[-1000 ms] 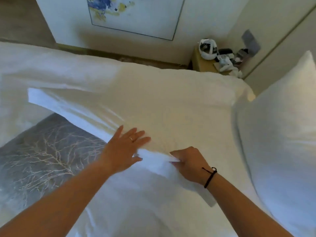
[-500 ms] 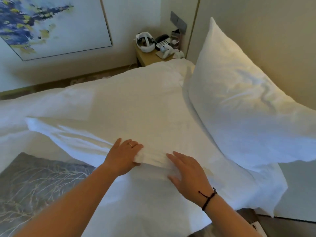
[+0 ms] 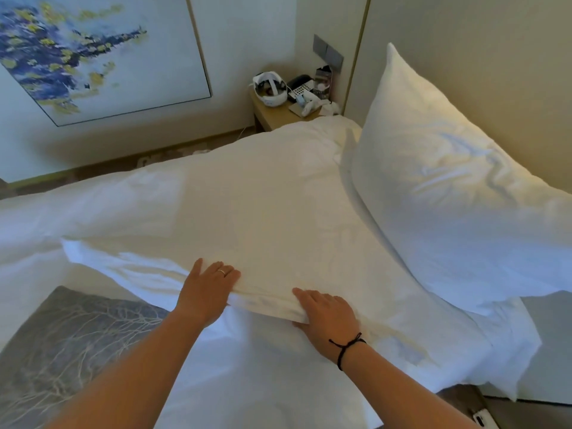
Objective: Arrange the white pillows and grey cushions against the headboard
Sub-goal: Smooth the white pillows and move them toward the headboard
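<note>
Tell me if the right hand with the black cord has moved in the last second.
Yes: the right hand has uncurled and lies flat, slightly further right along the flat white pillow's near edge.

One white pillow [image 3: 263,212] lies flat; another [image 3: 448,187] leans, seemingly against the headboard [image 3: 495,57].
</note>
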Available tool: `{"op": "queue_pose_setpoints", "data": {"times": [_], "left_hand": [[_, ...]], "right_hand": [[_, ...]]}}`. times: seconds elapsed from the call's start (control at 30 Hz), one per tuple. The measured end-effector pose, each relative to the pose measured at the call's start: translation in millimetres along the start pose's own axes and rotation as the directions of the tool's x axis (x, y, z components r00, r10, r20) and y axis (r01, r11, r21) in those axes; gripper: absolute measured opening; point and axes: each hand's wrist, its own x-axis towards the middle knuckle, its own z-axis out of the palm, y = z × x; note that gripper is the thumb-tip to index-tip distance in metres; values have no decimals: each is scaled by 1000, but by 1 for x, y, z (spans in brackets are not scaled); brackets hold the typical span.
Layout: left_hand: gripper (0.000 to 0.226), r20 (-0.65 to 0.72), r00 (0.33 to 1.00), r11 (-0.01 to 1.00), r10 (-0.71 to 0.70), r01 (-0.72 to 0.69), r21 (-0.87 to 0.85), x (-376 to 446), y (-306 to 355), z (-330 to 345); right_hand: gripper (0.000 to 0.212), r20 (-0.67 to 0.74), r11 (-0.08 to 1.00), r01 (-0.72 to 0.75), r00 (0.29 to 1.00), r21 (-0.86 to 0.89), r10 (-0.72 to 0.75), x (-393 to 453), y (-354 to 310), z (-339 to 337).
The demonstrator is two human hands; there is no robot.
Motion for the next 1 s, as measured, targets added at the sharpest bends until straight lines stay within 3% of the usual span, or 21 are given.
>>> {"op": "queue_pose_setpoints", "data": {"times": [0.2,0.3,0.5,0.73,0.8,1.0], "left_hand": [[31,-106,994,1000,-6,5,-13,-7,2,-1],[28,-146,989,1000,21,-24,-19,-11,4,-9],[22,-195,981,996,-2,-17,-92,-10,12,-40],[31,-331,941,996,68,-85,-36,49,61,-124],[35,-305,948,995,88,-96,-10,79,82,-159],[30,-325,911,958,254,-191,215,189,176,-269]], "right_hand": [[35,13,993,-120,993,-22,120,-10,-22,-2],[18,2,988,-148,989,-37,148,-13,-26,-10],[14,-89,986,-156,983,57,160,-26,-4,-33],[17,-275,940,-63,948,334,162,-37,82,-94],[14,-307,912,-43,934,407,181,-39,114,-119],[22,-365,784,-65,859,617,359,-39,216,-168]]}}
